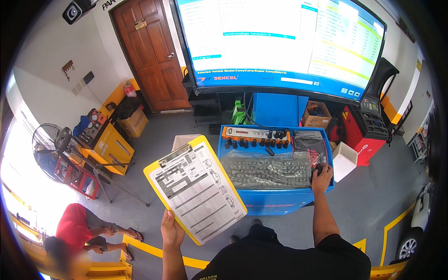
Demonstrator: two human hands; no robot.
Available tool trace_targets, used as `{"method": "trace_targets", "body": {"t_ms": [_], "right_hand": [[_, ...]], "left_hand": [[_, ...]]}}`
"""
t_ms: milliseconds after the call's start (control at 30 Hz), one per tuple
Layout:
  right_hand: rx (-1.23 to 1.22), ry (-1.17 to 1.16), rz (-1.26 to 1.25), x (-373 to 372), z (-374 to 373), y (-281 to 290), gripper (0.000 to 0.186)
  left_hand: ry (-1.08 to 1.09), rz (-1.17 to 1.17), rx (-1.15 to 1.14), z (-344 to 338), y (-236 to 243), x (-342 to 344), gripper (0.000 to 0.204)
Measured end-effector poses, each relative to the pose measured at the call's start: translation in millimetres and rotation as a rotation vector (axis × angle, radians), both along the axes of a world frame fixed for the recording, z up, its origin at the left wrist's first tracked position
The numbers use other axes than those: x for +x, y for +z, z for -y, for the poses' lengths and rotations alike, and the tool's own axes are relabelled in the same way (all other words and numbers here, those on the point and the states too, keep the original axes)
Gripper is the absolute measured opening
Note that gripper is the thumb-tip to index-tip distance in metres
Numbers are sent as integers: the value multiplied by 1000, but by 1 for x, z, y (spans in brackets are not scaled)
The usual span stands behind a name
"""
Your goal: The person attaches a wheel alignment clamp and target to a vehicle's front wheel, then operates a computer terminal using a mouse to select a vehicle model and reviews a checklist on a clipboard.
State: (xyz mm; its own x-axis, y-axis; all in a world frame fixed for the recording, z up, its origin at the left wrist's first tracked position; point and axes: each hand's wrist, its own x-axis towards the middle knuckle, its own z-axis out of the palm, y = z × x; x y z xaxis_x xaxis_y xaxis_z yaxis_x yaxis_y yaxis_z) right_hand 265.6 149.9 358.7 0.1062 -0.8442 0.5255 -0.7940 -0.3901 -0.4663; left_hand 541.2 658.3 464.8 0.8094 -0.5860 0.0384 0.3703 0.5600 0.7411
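Observation:
My left hand (171,229) grips the lower left edge of a yellow clipboard (149,173) and holds it up, tilted. A printed form (198,191) with small car drawings lies under its metal clip (175,154). On the right, my right hand (322,177) is closed over a black computer mouse (318,168) at the right end of a blue console (275,195). Beside the mouse a keyboard (266,171) lies under clear plastic wrap. Behind the keyboard, several black knob-like pieces (256,143) stand in front of an orange and silver control box (254,134).
A large lit screen (261,51) hangs above the console. A white bin (346,161) and a red machine (361,137) stand to the right. At left are a yellow machine (109,149), a stand fan (58,144) and a seated person in a red shirt (73,226). A car wheel (408,248) shows lower right.

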Motion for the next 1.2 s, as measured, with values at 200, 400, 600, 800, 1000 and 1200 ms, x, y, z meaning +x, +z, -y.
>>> {"method": "trace_targets", "body": {"t_ms": [200, 400, 600, 800, 1000, 1200], "right_hand": [[-4, 7, 33, -2, -1, 1, 37], [2, -2, 59, 0, -3, 4, 35], [6, -24, 68, 0, -1, 2, 34], [17, -25, 68, 2, -5, 5, 33], [8, -33, 52, 2, -4, 6, 30], [12, -31, 40, 1, -4, 6, 30]], "left_hand": [[10, 8, 33, 1, -3, 0, 46], [21, 4, 48, 2, 0, -1, 46], [0, 24, 35, 2, 3, -1, 47], [5, 6, 37, 1, 2, -1, 45], [-1, 2, 27, 0, -2, 0, 44], [0, -1, 34, 0, -1, 0, 44]]}}
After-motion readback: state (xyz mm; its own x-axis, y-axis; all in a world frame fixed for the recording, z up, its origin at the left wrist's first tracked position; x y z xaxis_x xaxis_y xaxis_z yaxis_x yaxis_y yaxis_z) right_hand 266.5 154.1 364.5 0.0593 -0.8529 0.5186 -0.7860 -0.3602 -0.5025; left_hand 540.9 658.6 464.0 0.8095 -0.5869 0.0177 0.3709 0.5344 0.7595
